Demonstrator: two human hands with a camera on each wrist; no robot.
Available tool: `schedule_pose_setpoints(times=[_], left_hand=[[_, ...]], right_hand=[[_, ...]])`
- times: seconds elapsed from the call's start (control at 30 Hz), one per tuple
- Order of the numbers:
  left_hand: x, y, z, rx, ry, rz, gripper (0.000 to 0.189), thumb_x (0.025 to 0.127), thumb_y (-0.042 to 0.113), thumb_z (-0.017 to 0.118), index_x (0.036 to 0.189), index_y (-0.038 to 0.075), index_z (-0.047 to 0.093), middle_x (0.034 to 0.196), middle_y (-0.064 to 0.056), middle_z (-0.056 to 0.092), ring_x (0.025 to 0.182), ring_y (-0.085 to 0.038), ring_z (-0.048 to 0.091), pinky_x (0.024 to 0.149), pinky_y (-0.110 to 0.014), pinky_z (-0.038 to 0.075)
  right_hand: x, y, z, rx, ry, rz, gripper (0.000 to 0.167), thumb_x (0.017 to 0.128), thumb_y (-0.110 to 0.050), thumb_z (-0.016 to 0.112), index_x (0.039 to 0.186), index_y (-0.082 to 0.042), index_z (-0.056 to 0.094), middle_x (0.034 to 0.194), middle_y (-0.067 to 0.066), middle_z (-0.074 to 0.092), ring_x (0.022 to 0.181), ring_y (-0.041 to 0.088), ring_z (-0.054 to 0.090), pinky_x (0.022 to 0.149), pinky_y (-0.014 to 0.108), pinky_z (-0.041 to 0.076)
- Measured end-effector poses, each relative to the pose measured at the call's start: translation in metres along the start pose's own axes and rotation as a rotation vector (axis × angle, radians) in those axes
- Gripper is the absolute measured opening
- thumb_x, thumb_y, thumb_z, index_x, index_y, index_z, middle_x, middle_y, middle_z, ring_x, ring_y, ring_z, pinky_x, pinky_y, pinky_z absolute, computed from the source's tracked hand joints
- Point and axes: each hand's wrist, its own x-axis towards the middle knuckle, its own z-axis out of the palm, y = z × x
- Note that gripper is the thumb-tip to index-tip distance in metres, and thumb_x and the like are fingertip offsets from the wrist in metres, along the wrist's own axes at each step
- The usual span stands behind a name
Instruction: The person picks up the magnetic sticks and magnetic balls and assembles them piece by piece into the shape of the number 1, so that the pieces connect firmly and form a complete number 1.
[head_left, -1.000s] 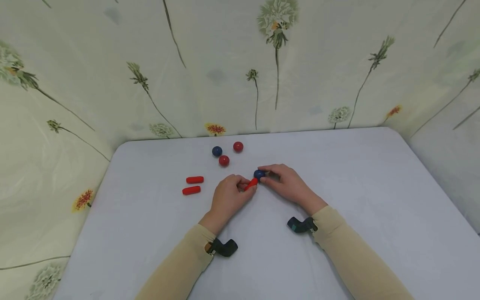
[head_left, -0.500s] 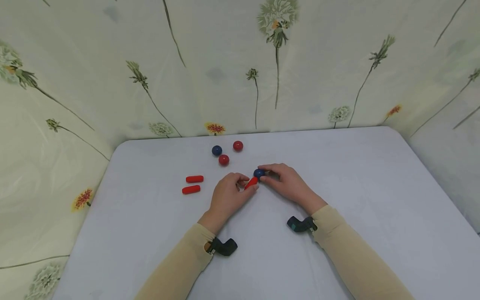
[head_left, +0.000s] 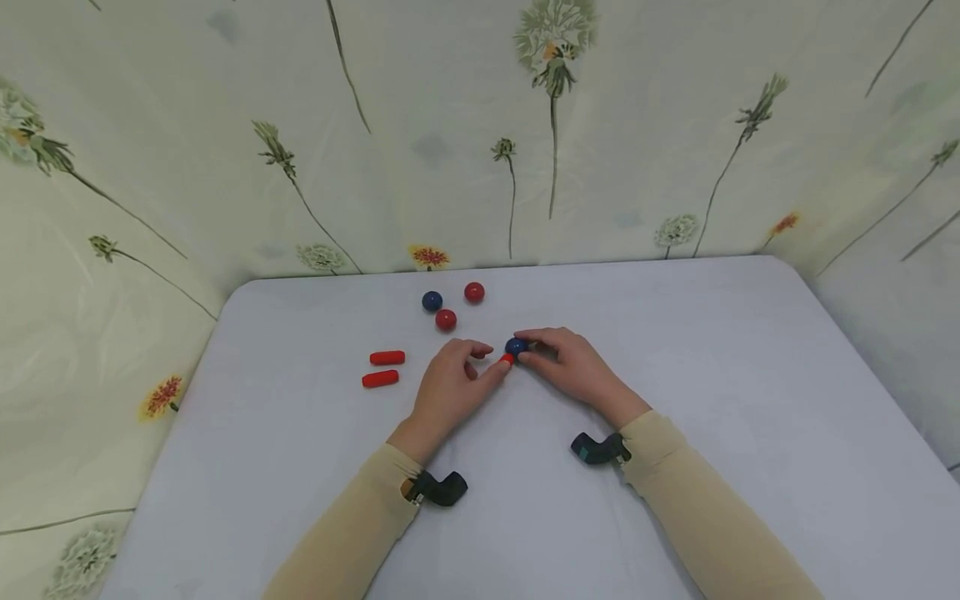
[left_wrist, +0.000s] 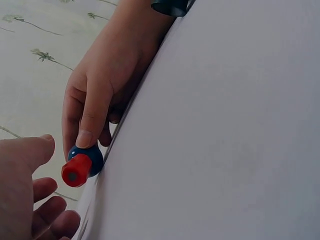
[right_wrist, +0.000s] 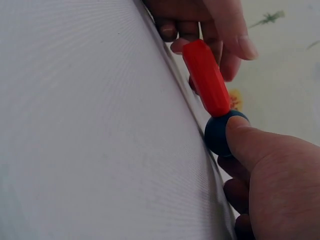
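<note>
My right hand (head_left: pixel 573 368) pinches a blue ball (right_wrist: pixel 217 136) between thumb and fingers. Joined end-on to that ball is a short faceted red stick (right_wrist: pixel 206 77), which slants up from it in the right wrist view. A grey round spot shows in the stick's free end in the left wrist view. My left hand (head_left: pixel 450 387) is close beside the stick, its thumb spread from loosely bent fingers (left_wrist: pixel 50 210) that hold nothing. In the head view the left thumb covers most of the stick.
Two more red sticks (head_left: pixel 387 357) lie to the left of the left hand on the white-covered table (head_left: pixel 675 333). Beyond the hands rest another blue ball (head_left: pixel 432 301) and two red balls (head_left: pixel 446 320). A flowered cloth (head_left: pixel 420 167) hangs behind the table.
My left hand has let go of the red stick, its thumb and fingers spreading apart. The stick stays on the blue ball, and the right hand has barely moved.
</note>
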Motion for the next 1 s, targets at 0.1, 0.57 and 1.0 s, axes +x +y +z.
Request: schedule_pose_setpoints(times=[0.1,0.57,1.0], left_hand=[[0.001,0.0,-0.003,-0.007,-0.004,-0.01,0.043,0.09,0.054,0.066,0.117,0.021,0.067,0.103,0.008,0.06,0.077,-0.008,0.053,0.064,-0.027,0.048],[0.009,0.0,-0.029,-0.045,0.057,-0.084,0.042,0.089,0.047,0.07,0.119,0.018,0.067,0.111,0.003,0.061,0.083,-0.011,0.056,0.069,-0.028,0.051],[0.026,-0.014,-0.061,-0.017,0.065,-0.144,0.036,0.091,0.041,0.07,0.119,0.018,0.065,0.112,-0.001,0.06,0.091,-0.015,0.055,0.074,-0.034,0.05]], right_hand=[[-0.001,0.001,0.0,0.002,0.001,0.001,0.043,0.095,-0.043,0.064,0.134,-0.025,0.062,0.127,-0.003,0.063,0.118,0.018,0.055,0.1,0.045,0.043],[-0.003,0.0,-0.003,-0.005,-0.009,0.02,0.043,0.095,-0.043,0.064,0.134,-0.025,0.062,0.128,-0.003,0.062,0.119,0.018,0.054,0.101,0.045,0.043],[0.0,0.0,-0.002,0.001,-0.02,0.016,0.043,0.095,-0.044,0.064,0.134,-0.026,0.062,0.128,-0.005,0.062,0.118,0.016,0.054,0.1,0.042,0.043]])
